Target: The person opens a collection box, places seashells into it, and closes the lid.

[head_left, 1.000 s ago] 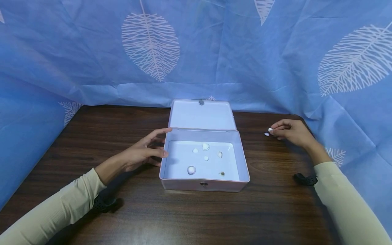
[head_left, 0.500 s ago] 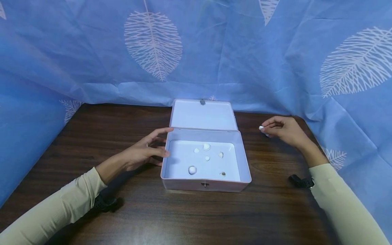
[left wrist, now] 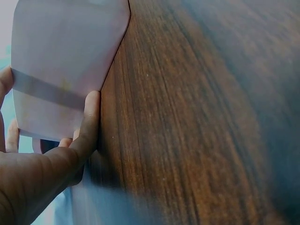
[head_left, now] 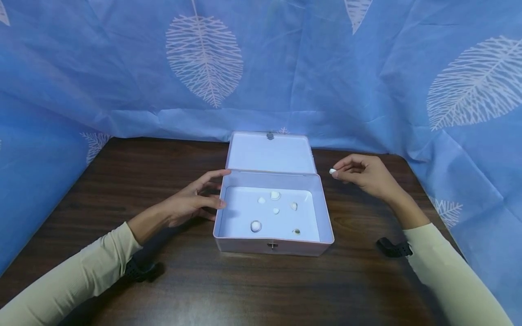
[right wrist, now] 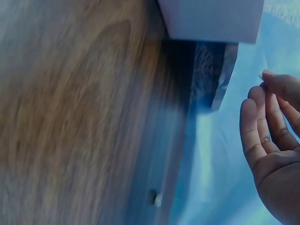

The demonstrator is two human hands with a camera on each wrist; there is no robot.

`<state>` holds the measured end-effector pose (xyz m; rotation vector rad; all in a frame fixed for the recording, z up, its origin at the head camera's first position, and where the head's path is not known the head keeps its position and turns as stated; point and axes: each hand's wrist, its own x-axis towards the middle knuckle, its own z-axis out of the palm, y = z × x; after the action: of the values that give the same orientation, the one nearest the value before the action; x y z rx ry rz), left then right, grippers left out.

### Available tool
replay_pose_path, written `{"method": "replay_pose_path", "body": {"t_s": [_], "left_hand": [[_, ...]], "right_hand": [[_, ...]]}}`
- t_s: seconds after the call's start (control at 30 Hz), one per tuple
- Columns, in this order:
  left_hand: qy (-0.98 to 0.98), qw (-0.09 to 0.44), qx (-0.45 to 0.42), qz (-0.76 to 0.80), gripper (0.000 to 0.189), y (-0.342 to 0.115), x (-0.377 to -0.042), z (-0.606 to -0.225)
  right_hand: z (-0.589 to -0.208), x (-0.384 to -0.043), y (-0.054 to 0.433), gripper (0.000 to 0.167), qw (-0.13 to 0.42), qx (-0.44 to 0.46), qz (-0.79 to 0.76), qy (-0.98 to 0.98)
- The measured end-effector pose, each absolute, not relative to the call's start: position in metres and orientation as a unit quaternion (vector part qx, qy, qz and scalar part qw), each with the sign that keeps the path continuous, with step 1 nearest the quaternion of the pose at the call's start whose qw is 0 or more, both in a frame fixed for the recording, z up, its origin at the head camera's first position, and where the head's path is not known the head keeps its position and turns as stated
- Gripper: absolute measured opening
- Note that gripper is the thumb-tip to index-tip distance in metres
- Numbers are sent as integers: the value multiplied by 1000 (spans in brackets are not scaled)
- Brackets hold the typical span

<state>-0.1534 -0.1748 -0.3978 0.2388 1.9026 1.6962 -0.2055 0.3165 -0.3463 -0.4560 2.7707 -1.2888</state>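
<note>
A pale metal box [head_left: 244,246] stands on the table with its lid [head_left: 270,154] folded back. Several small whitish seashells lie spread over its floor, among them a round shell [head_left: 255,226] near the front. My left hand [head_left: 189,201] rests against the box's left side, thumb and index fingertips at the rim. In the left wrist view another finger [left wrist: 86,122] lies along the outer wall, low by the table. Right of the box, my right hand [head_left: 364,175] pinches a small white shell [head_left: 332,171] between thumb and fingertips.
A dark wooden table [head_left: 183,290] carries the box. In the right wrist view a small blurred pale object [right wrist: 158,199] lies near the table's edge. A blue curtain [head_left: 285,68] with white leaf prints hangs behind and at both sides.
My right hand has moved left toward the box, carrying the white shell away from where another small pale piece lay on the table. My left hand stays at the box.
</note>
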Motion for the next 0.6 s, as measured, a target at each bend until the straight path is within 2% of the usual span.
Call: {"method": "replay_pose_path", "body": {"t_s": [0.6], "left_hand": [[714, 283, 94, 634, 91, -176, -153, -398]], "right_hand": [[-326, -174, 264, 13, 40, -206, -422, 882]]}}
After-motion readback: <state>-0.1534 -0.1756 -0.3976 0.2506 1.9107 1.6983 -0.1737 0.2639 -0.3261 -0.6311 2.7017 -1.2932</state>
